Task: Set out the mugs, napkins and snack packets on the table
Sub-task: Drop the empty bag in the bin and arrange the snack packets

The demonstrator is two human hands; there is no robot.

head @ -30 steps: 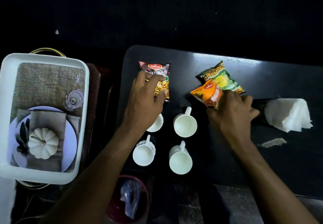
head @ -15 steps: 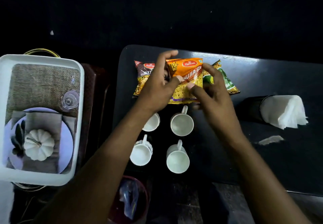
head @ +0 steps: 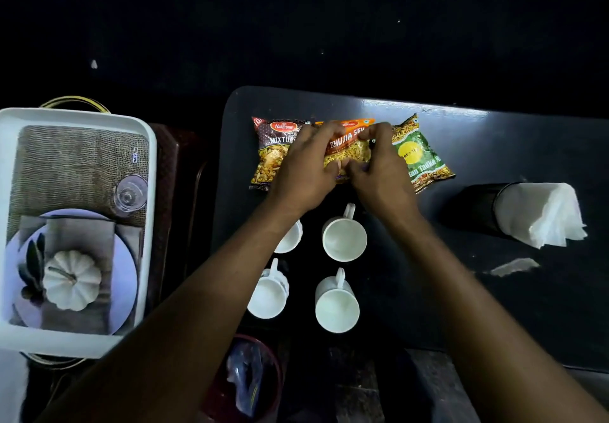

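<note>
Three snack packets lie in a row at the far side of the black table [head: 527,145]: a brown mixture packet [head: 273,152], an orange bhujia packet [head: 349,149] in the middle, and a green packet [head: 420,159]. My left hand [head: 306,165] and my right hand [head: 379,172] both pinch the orange packet, pressing it flat between the other two. Several white mugs stand below my hands: one [head: 344,238], one [head: 336,307], one [head: 268,294], and one [head: 290,238] half hidden by my left forearm. A black holder [head: 471,208] lies on its side with white napkins [head: 540,218].
A white tray [head: 75,116] at the left holds a burlap mat, an upturned glass [head: 130,193], a plate with a grey napkin and a white pumpkin [head: 71,281]. A red bin [head: 247,376] with plastic sits below the table edge. A paper scrap [head: 514,267] lies near the napkins.
My right hand lifted the orange packet from the green one, both hands carried it to the middle, and now it lies flat between the brown and green packets.
</note>
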